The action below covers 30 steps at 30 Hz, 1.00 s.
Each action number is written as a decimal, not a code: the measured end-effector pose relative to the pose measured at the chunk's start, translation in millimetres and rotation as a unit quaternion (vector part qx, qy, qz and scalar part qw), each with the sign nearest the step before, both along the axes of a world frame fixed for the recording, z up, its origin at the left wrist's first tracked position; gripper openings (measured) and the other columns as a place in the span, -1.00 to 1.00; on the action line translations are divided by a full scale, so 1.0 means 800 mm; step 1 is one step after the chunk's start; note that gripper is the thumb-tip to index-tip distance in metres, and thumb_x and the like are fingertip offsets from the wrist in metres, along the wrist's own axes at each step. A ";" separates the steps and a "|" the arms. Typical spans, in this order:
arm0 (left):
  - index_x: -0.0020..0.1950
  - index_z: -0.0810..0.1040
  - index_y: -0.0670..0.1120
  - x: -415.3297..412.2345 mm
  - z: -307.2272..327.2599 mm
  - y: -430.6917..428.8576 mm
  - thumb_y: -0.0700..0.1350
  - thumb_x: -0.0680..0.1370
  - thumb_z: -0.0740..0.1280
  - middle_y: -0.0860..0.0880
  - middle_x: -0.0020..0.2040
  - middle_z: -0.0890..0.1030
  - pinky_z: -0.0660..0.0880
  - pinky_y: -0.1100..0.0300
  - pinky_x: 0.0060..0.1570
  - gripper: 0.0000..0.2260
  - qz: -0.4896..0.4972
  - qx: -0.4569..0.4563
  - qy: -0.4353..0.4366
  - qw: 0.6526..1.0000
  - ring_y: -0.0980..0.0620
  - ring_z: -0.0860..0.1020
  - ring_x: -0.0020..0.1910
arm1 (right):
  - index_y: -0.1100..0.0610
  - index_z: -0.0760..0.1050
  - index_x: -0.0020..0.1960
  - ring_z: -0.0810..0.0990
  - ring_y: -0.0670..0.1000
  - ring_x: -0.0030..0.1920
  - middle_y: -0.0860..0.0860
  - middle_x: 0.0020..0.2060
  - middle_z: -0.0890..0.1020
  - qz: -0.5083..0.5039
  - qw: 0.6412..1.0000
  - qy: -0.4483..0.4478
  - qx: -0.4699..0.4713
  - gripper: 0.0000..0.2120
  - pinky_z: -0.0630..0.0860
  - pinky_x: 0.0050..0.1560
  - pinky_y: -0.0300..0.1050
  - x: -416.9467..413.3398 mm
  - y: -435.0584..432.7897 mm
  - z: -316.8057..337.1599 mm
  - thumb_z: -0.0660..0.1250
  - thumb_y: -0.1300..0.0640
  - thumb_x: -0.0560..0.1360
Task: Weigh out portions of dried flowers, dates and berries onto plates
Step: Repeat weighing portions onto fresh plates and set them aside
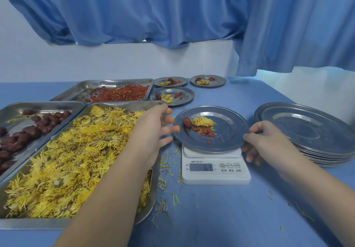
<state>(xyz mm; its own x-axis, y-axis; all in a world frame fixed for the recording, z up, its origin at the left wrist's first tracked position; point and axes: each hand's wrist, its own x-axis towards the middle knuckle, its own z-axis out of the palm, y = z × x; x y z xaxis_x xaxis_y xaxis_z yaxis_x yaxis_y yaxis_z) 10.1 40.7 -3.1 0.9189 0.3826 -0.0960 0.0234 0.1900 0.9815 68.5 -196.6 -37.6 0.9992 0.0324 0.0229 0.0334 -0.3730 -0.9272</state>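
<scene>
**Q:** How far along is the weighing?

**A:** Starting at the left of the blue desk [230, 218], there are three steel trays. One holds dark red dates [38, 105], one yellow dried flowers [148, 206] and one red berries [107, 83], and all three still hold plenty. Behind them, three filled plates [187, 93] each carry a date, a flower and some berries, so those portions look finished. A fourth plate [230, 131] sits on a white scale [215, 175] and already holds all three ingredients. The scale's reading is too blurred to make out. At the far right is a stack of empty plates [307, 129], so many portions seem to be left.

**Q:** Where is the plate relative to the hands?

**A:** It lies between them. The left hand [151, 129] is released, its fingers [169, 121] spread straight, and the tips reach the plate's left rim and appear to touch it. The right hand [269, 141] is grasping the right rim, with its thumb on top and its fingers [249, 150] curled beneath. This looks like the start of lifting the plate off the scale.
</scene>
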 end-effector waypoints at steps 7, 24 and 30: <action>-0.05 0.52 -0.07 -0.004 0.007 -0.006 0.03 0.62 0.22 -0.01 -0.18 0.53 0.53 -0.02 0.02 -0.80 -0.028 -0.027 -0.023 0.999 -0.03 0.62 -0.23 | 0.16 0.35 0.03 0.49 0.07 -0.52 0.13 -0.46 0.57 -0.001 0.994 0.008 0.105 -0.83 0.35 -0.48 -0.08 -0.001 0.004 0.002 0.21 0.38 0.51; 0.05 0.56 -0.06 0.000 0.004 0.009 0.02 0.60 0.26 -0.02 -0.11 0.60 0.51 0.10 -0.20 -0.82 -0.012 -0.127 -0.075 0.989 -0.01 0.66 -0.22 | 0.16 0.30 -0.19 0.56 0.03 -0.49 0.13 -0.35 0.44 -0.042 0.963 0.024 0.264 -0.79 0.53 -0.46 -0.22 0.077 0.036 0.031 0.20 0.41 0.52; 0.01 0.57 -0.10 -0.002 0.008 0.016 0.05 0.58 0.26 -0.09 -0.05 0.64 0.53 0.04 -0.21 -0.76 -0.026 -0.257 -0.081 0.963 -0.12 0.70 -0.10 | 0.21 0.39 -0.03 0.52 0.08 -0.39 0.18 -0.21 0.49 -0.121 0.949 0.061 0.286 -0.82 0.50 -0.42 -0.20 0.144 0.078 0.030 0.17 0.45 0.51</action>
<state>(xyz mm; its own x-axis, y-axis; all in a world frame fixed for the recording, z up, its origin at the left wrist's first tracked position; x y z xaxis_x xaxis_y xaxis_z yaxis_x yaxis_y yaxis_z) 8.4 53.4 3.4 0.9541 0.2767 -0.1143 -0.1001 0.6547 0.7492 183.9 -134.2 -14.0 0.9720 -0.1818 -0.1487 -0.1095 0.2091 -0.9717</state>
